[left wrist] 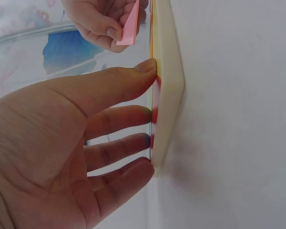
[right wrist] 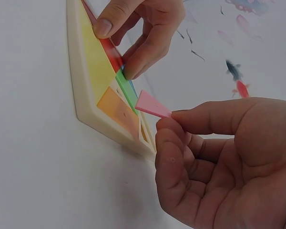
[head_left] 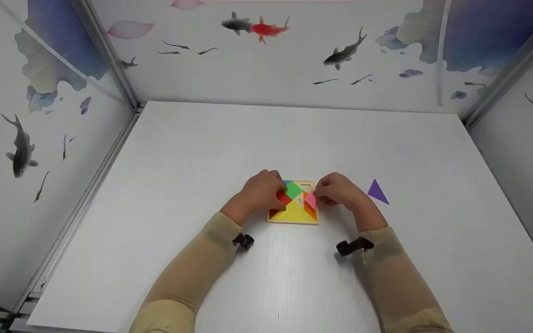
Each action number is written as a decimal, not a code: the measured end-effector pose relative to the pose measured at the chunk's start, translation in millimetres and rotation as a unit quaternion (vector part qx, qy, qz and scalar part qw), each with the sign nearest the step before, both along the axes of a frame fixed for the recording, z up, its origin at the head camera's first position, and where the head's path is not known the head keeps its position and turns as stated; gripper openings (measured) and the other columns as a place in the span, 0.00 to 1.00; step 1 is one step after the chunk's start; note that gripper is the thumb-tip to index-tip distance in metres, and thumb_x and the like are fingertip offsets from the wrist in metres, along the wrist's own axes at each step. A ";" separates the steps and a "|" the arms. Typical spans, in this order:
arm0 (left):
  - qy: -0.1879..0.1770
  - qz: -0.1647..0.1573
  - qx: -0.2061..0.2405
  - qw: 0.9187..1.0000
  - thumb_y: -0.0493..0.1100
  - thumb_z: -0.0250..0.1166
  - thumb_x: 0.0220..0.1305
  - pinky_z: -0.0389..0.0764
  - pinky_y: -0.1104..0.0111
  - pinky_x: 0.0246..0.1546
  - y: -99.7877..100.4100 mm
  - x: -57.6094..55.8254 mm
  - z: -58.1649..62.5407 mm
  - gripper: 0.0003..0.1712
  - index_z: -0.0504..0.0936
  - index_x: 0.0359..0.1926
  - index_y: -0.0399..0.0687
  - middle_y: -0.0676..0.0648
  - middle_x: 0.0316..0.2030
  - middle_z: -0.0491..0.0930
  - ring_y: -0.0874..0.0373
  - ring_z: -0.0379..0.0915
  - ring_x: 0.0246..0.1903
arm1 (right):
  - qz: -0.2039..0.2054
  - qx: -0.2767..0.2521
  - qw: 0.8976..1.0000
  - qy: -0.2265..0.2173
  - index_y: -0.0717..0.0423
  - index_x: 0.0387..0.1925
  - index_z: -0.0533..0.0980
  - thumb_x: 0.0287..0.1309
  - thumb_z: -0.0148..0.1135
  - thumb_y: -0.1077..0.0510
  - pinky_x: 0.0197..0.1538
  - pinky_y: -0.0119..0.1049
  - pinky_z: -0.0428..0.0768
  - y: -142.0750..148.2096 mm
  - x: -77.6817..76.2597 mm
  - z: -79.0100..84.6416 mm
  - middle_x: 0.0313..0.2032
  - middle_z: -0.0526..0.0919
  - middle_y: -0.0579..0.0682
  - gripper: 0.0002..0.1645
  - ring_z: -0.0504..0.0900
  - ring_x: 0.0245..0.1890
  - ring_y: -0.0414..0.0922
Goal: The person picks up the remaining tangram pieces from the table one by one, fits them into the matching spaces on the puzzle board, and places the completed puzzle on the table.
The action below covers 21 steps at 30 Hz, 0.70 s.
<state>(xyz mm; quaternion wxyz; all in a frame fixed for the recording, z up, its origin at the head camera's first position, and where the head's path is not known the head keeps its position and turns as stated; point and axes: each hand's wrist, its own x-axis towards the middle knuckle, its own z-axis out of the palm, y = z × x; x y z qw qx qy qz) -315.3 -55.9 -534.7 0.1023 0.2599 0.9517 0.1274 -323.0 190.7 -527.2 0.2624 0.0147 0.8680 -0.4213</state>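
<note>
Your right grip point(head_left: 339, 190) pinches the pink piece point(right wrist: 151, 104) above the right part of the tray point(head_left: 293, 223). Your left grip point(head_left: 261, 189), fingers extended with the thumb apart, touches the tray's left side, near the green piece point(head_left: 293, 189). The purple triangle point(head_left: 378, 192) lies on the worktop point(head_left: 275, 277), right of your right grip.

My left hand point(head_left: 262, 190) blocks the left side of the tray point(head_left: 293, 223); my right hand point(head_left: 340, 192), pinching the pink piece point(head_left: 310, 200) over it, blocks the right. I've got passing room beyond its far edge; purple triangle point(head_left: 377, 192) lies off its right.
</note>
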 end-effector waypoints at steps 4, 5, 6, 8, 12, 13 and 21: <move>-0.002 0.000 -0.001 1.000 0.56 0.79 0.59 0.81 0.59 0.57 0.5 0.0 0.6 0.26 0.90 0.57 0.53 0.48 0.53 0.81 0.51 0.73 0.53 | -0.004 -0.001 1.000 0.001 0.61 0.49 0.83 0.71 0.65 0.55 0.40 0.32 0.84 -1.2 0.0 -0.8 0.34 0.83 0.51 0.13 0.81 0.33 0.46; -0.003 0.000 -0.002 1.000 0.56 0.79 0.59 0.81 0.59 0.57 0.7 -0.1 0.5 0.26 0.90 0.57 0.53 0.47 0.53 0.81 0.51 0.73 0.53 | -0.005 0.002 1.000 0.001 0.61 0.50 0.83 0.71 0.66 0.55 0.40 0.32 0.84 -1.6 0.2 -1.1 0.35 0.84 0.51 0.14 0.82 0.33 0.46; -0.004 0.000 -0.003 1.000 0.56 0.79 0.59 0.81 0.59 0.57 0.8 -0.1 0.3 0.26 0.90 0.58 0.53 0.47 0.53 0.81 0.51 0.72 0.53 | -0.007 0.005 1.000 0.001 0.60 0.50 0.83 0.71 0.66 0.54 0.40 0.32 0.84 -2.0 0.3 -1.4 0.35 0.84 0.52 0.14 0.82 0.34 0.46; -0.006 0.000 -0.002 1.000 0.56 0.79 0.59 0.81 0.59 0.57 0.5 -0.2 -0.2 0.27 0.90 0.58 0.54 0.47 0.53 0.81 0.51 0.72 0.53 | -0.010 0.008 1.000 0.002 0.60 0.51 0.83 0.71 0.66 0.54 0.41 0.32 0.84 -3.4 0.5 -1.7 0.36 0.84 0.52 0.15 0.82 0.34 0.47; -0.005 -0.002 -0.001 1.000 0.56 0.79 0.59 0.80 0.59 0.57 -0.3 -0.8 -1.4 0.27 0.90 0.58 0.54 0.47 0.53 0.81 0.51 0.72 0.53 | -0.012 0.010 1.000 0.006 0.61 0.49 0.83 0.72 0.66 0.54 0.40 0.32 0.84 -4.7 0.4 -2.2 0.35 0.84 0.52 0.14 0.82 0.33 0.46; -0.004 -0.002 -0.001 1.000 0.56 0.79 0.60 0.80 0.59 0.57 -0.4 -1.0 -1.6 0.27 0.90 0.58 0.54 0.48 0.53 0.81 0.51 0.72 0.53 | -0.012 0.009 1.000 0.007 0.61 0.49 0.83 0.72 0.66 0.54 0.40 0.32 0.84 -4.7 0.5 -2.3 0.35 0.84 0.52 0.14 0.82 0.33 0.46; -0.015 0.008 0.008 1.000 0.56 0.80 0.59 0.80 0.60 0.59 0.3 0.1 -0.4 0.28 0.89 0.59 0.54 0.48 0.55 0.80 0.52 0.71 0.54 | -0.008 0.009 1.000 0.017 0.60 0.47 0.84 0.72 0.65 0.54 0.39 0.32 0.84 -6.1 0.9 -5.2 0.35 0.84 0.52 0.13 0.82 0.33 0.46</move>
